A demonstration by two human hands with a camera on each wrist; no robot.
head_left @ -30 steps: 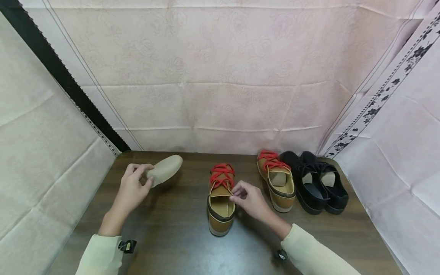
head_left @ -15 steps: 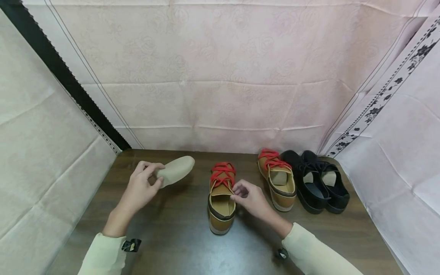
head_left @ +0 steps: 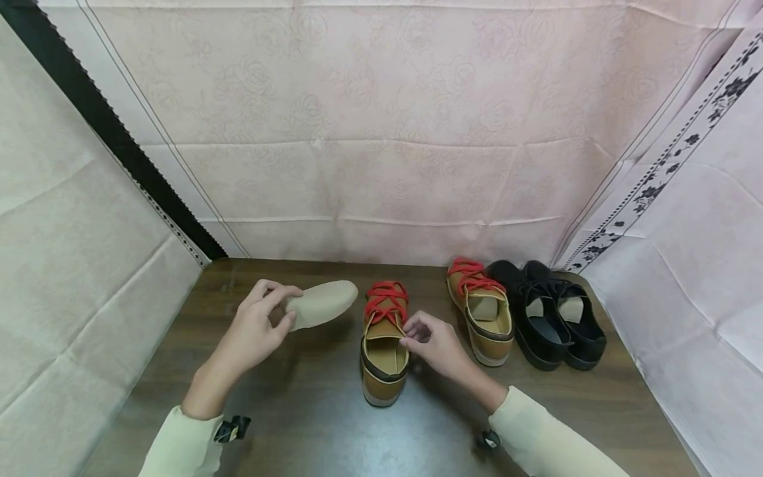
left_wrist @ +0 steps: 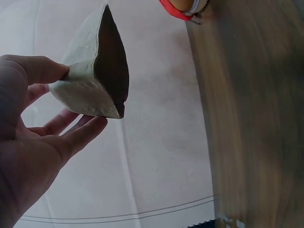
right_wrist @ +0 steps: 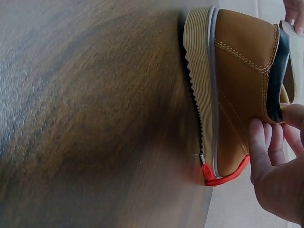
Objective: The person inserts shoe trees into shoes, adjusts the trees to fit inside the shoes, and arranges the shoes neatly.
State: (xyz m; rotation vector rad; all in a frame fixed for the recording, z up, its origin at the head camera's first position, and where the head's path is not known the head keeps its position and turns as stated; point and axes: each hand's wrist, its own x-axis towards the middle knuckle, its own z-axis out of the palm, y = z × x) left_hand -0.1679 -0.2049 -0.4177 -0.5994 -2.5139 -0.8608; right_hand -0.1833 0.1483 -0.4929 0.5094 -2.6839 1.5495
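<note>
A cream shoe insert [head_left: 324,303] with a rounded end is pinched between the thumb and fingers of my left hand [head_left: 256,324], above the table on the left. In the left wrist view the insert [left_wrist: 85,88] looks like a bent shell with a dark hollow side. A tan shoe [head_left: 381,374] with red laces stands in the middle, its opening towards me. My right hand [head_left: 438,344] pinches the right edge of that opening. In the right wrist view the thumb of my right hand [right_wrist: 280,171] lies at the shoe's dark collar, fingers against its outer side.
On the right stands a second tan shoe [head_left: 490,344] with red laces, a pale piece inside it. Beside it is a pair of black shoes [head_left: 539,344], also with pale pieces inside. A pale cloth [head_left: 381,165] hangs behind the brown wooden table [head_left: 310,424].
My left hand has carried the shoe insert to the right, closer to the middle tan shoe, and the insert has turned more level. My right hand and the shoes stay in place.
</note>
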